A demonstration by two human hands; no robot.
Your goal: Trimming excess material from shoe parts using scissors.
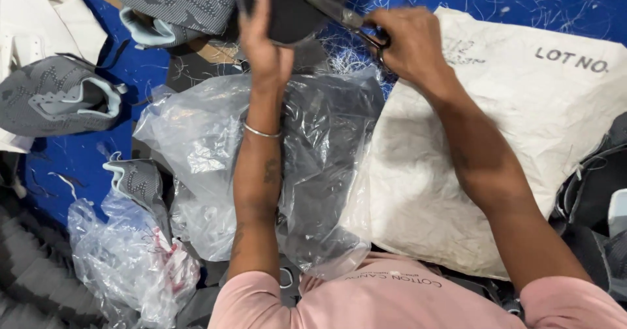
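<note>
Both forearms reach up from the pink-shirted chest over a crinkled clear plastic bag (209, 140): the left hand (264, 42) stands upright, its grip closed flat against a dark shoe upper (287, 9) just above that bag, while the right hand (408, 45) curls its grip tight through the handles of metal scissors (349, 21), whose blades touch the upper. Right of the bag lies a matte, wrinkled white sack (522, 126); left of it lie grey knitted uppers (59, 97) on the blue desk (65, 166). The dark upper is cut off at the top edge, and the scissor handles are mostly hidden by fingers.
</note>
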